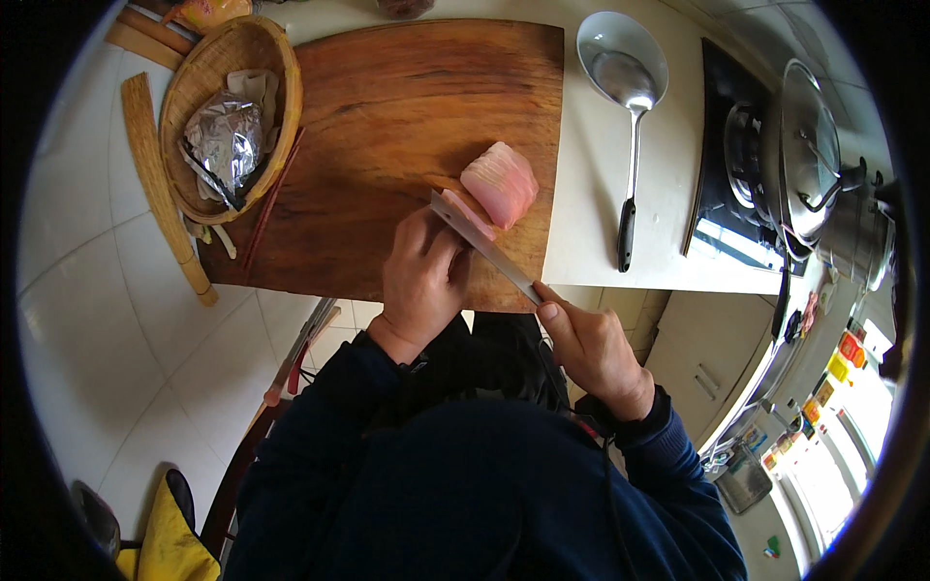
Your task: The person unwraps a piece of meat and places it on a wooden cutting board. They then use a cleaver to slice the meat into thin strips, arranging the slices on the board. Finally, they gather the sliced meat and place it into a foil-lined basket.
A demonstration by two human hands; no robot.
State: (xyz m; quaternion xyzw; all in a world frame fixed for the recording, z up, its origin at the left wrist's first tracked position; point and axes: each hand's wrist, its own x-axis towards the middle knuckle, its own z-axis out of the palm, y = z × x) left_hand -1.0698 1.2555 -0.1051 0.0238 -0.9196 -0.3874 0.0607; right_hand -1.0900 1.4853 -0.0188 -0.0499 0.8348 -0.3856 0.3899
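My right hand (592,345) grips the handle of a kitchen knife (494,254), likely a cleaver, whose blade slants up and left over the wooden cutting board (407,102). Curled fingers of my left hand (429,276) rest against the near side of the blade towards its tip. Whatever may lie under those fingers is hidden. Along the far side of the blade is a thin slice of pale pink meat (471,213). Just beyond it sits a thick block of raw meat (501,185), with pale layers on its upper left face.
On the board's left, a woven bamboo basket (290,80) holds a foil-wrapped bundle (229,138). Red chopsticks (272,200) lie beside it. To the right are a white bowl (592,36) with a metal ladle (632,145) and a cooktop (697,210) bearing a lidded pan (806,167).
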